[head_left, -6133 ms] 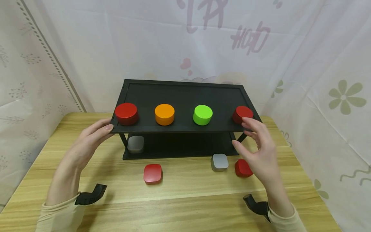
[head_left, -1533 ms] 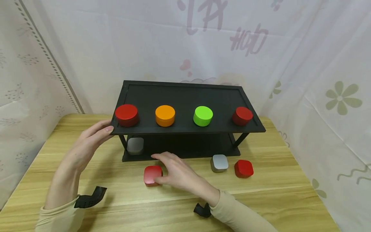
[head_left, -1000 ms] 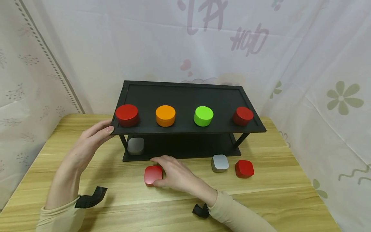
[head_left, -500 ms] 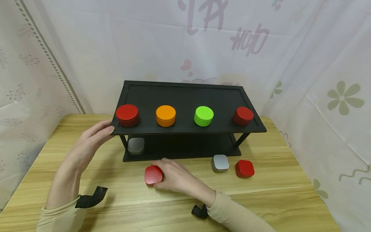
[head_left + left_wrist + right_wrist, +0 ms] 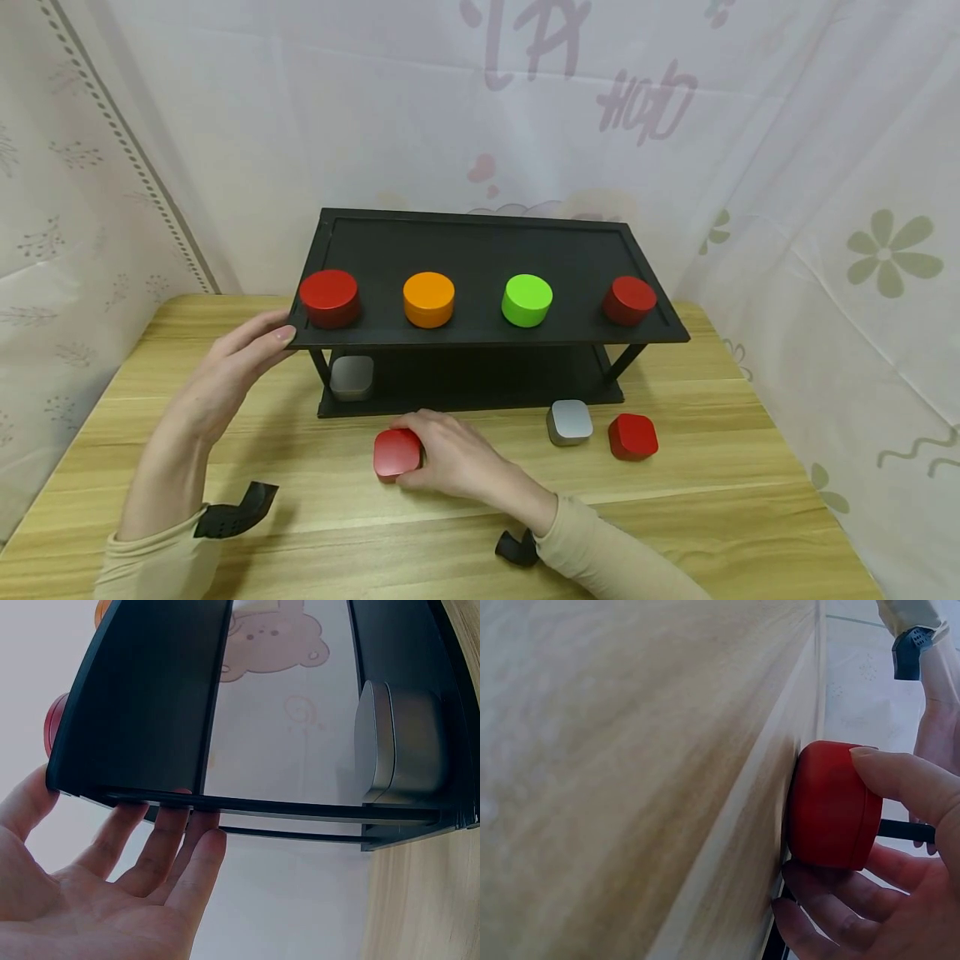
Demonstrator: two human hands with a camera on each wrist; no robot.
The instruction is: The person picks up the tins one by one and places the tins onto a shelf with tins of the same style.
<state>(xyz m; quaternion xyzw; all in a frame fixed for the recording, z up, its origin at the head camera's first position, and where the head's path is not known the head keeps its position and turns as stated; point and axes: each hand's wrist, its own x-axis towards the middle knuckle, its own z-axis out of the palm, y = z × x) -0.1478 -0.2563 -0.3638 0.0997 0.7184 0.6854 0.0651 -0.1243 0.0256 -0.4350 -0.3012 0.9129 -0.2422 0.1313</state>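
My right hand (image 5: 457,457) grips a rounded-square red tin (image 5: 397,455) in front of the rack. Up close in the right wrist view, the thumb presses one side of the red tin (image 5: 829,806) and fingers lie against the other. It still rests on the wooden table. My left hand (image 5: 217,379) touches the left end of the black two-tier rack (image 5: 480,250), its fingers fairly straight. The left wrist view has that hand (image 5: 112,877) along the rack's side rail, near a silver tin (image 5: 405,742) on the lower tier.
A red round tin (image 5: 330,298), an orange one (image 5: 428,300), a green one (image 5: 527,301) and a smaller red one (image 5: 629,301) line the top tier's front. On the table (image 5: 360,542), a silver square tin (image 5: 569,422) stands beside another red square tin (image 5: 633,437).
My right hand has left the round red tin at the rack's right end, crossed leftward and closed its fingers on the square red tin. My left hand stays at the rack.
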